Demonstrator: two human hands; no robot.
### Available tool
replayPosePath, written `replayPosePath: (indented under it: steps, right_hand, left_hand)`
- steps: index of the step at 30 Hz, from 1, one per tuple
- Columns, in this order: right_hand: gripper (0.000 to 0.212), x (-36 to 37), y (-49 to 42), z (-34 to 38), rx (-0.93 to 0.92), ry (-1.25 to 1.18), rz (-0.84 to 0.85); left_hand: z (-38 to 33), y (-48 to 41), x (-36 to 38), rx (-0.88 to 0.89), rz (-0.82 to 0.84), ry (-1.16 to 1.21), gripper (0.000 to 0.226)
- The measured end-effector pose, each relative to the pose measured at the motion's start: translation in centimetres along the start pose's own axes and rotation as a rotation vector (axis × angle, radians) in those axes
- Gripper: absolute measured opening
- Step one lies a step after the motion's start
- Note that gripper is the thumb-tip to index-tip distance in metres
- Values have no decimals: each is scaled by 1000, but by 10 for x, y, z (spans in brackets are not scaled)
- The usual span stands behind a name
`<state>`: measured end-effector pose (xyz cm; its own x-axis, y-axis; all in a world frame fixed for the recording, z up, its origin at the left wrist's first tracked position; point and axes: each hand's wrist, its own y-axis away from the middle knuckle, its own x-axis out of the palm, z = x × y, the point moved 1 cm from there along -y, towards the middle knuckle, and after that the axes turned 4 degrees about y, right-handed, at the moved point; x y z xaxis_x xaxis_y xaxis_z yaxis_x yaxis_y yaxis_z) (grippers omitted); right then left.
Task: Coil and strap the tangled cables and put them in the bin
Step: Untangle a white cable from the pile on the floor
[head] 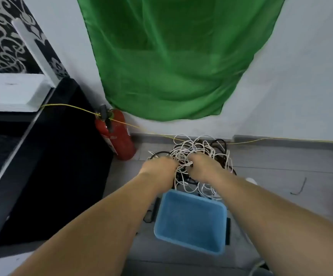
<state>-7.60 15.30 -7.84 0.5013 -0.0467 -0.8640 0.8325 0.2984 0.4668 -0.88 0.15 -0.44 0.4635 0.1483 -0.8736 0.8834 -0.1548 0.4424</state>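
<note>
— Where is the tangle of cables (198, 151) lying against the grip?
— It is lying on the floor (271, 172) by the wall, right under both hands. The left hand (159, 166) is digging into its left edge, and the right hand (203, 168) is closing on white strands near its middle. Each grip is holding cable.
— How is it looking?
— It is looking like a loose heap of thin white loops, with thicker black cable running through it. Its near edge is spilling just beside the far rim of the blue bin (191, 196).
— And the hands?
— Both bare arms are reaching forward and down, backs of the hands facing up, fingers curling into the strands, the two hands almost touching.
— Around it?
— A red fire extinguisher (117, 134) is standing left of the heap, a yellow cord (72, 106) is running behind it, and a green cloth (171, 56) is hanging above.
</note>
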Motion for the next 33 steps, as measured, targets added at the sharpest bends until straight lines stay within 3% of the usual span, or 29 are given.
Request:
replayPosePath:
  steps: [7, 15, 17, 21, 25, 33]
  right_hand:
    - [70, 51, -45, -12, 36, 86, 118]
    - [33, 52, -45, -24, 82, 314, 79]
    - [30, 38, -40, -26, 83, 174, -70]
    - [10, -20, -24, -26, 81, -329, -332]
    - [10, -102, 21, -15, 72, -724, -547]
    - [4, -206, 157, 23, -164, -1195, -702]
  left_hand:
    - [4, -33, 8, -49, 43, -29, 39]
    - [18, -28, 11, -56, 15, 63, 25]
    - [19, -25, 3, -51, 0, 111, 22]
    - [18, -12, -19, -46, -84, 225, 24]
    - [7, 16, -50, -14, -213, 338, 21]
    - [-19, 85, -104, 42, -539, 726, 49]
